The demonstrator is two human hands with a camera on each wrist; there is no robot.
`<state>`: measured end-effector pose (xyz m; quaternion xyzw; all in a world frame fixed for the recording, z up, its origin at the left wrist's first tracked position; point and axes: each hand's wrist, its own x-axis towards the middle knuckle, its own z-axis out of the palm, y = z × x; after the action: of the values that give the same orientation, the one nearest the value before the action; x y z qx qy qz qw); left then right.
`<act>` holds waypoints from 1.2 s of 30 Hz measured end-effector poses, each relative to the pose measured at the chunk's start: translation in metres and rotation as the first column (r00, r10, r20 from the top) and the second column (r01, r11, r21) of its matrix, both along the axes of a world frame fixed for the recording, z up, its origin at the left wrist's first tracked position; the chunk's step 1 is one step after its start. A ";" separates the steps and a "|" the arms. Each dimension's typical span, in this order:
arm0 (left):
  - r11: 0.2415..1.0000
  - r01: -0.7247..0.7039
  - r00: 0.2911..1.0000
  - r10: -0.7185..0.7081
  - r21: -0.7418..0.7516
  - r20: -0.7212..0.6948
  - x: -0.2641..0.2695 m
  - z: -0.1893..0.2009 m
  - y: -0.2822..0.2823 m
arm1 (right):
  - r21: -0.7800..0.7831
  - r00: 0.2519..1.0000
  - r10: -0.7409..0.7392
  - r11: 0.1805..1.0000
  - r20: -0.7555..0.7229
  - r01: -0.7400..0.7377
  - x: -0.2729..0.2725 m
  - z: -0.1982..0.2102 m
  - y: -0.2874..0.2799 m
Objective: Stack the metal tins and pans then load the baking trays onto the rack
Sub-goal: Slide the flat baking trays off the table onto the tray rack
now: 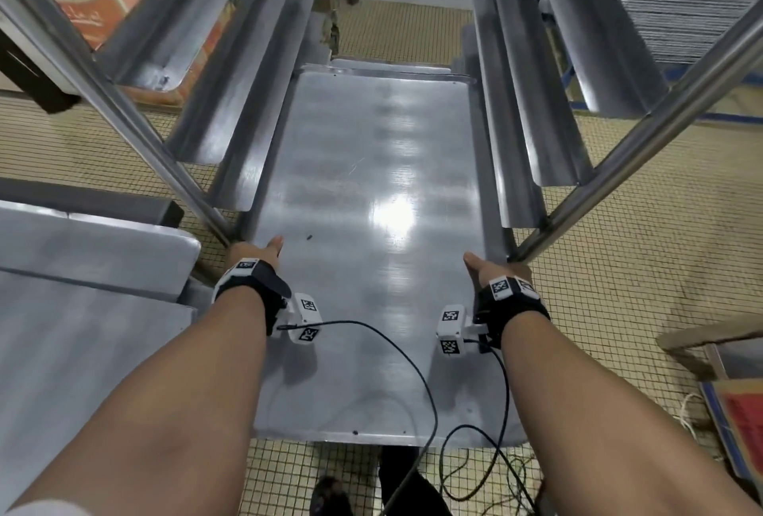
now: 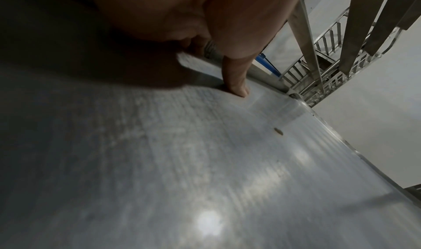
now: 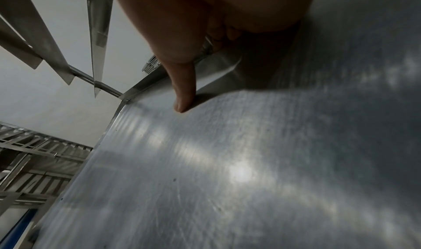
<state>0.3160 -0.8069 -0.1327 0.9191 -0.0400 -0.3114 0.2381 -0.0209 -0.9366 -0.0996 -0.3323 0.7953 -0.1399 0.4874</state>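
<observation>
A long flat metal baking tray (image 1: 371,193) lies lengthwise between the rack's side runners, its near end sticking out toward me. My left hand (image 1: 258,253) grips its left edge, thumb (image 2: 239,83) pressed flat on top and fingers hidden beneath. My right hand (image 1: 493,268) grips the right edge the same way, thumb (image 3: 183,94) on the tray surface (image 3: 227,163). The tray surface (image 2: 205,163) fills both wrist views. Another tray's far edge (image 1: 388,61) shows just below and beyond this one.
The steel rack (image 1: 136,135) has angled posts and rows of L-shaped runners (image 1: 520,144) on both sides. A stack of trays (image 1: 693,20) sits at upper right. More metal trays (image 1: 82,268) lie at left. Cables (image 1: 454,453) hang over the tiled floor.
</observation>
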 end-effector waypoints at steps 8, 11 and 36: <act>0.979 0.145 0.986 -0.156 0.144 0.066 -0.009 -0.002 0.001 | -0.047 0.980 0.161 0.985 -0.116 -0.167 0.007 0.004 0.005; 0.937 0.262 0.945 -0.297 0.232 0.136 -0.039 0.015 0.014 | -0.069 0.926 0.313 0.940 -0.209 -0.333 0.010 -0.002 0.013; 0.228 0.898 0.180 -0.971 0.376 0.157 -0.138 0.006 0.173 | -0.100 0.275 0.804 0.263 -0.526 -0.960 -0.051 -0.015 0.214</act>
<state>0.1775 -0.6339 -0.1267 0.7563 -0.6068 -0.2191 -0.1085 -0.0714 -0.7225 -0.1144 -0.8374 0.4874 0.0703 0.2374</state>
